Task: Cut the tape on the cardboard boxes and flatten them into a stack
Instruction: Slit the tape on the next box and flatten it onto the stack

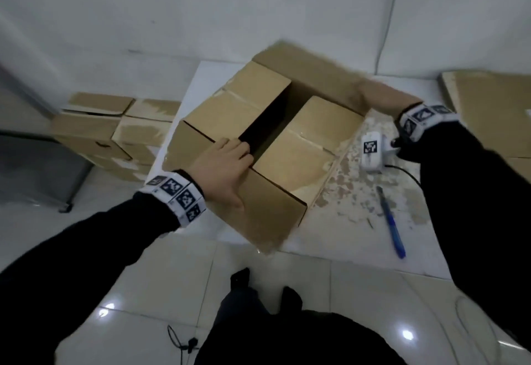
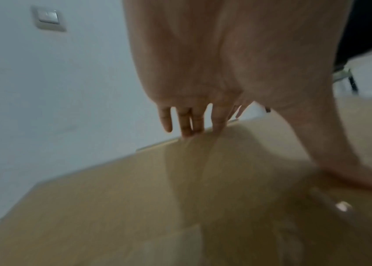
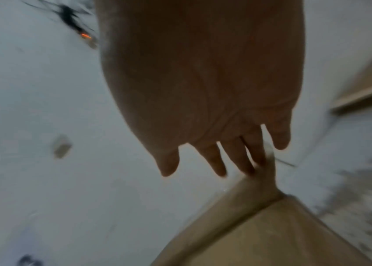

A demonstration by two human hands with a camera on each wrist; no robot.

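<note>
Head view shows you the whole layout; your wrist views are blurred and give only fingers against cardboard. The open box (image 1: 258, 146) sits tilted on the white table (image 1: 359, 215), near corner hanging over the front edge. Top flaps are parted with a dark gap between them, inside too dark to tell any contents. Brown cardboard, shiny tape strips along the flaps, surface scuffed.

Your left hand (image 1: 221, 169) lies flat on the near flap, fingers straight, tips at the gap edge; left wrist view shows those fingers (image 2: 187, 124) spread over the flap edge and thumb pressed flat. Your right hand (image 1: 376, 94) is on the far right flap; right wrist view shows fingers (image 3: 237, 156) straight and slightly spread, tips touching a cardboard edge, no curl.

Blue cutter (image 1: 392, 224) lies on the table right of the box, apart from both hands. Closed boxes (image 1: 115, 132) are stacked on the floor left; flat cardboard (image 1: 494, 106) lies far right
</note>
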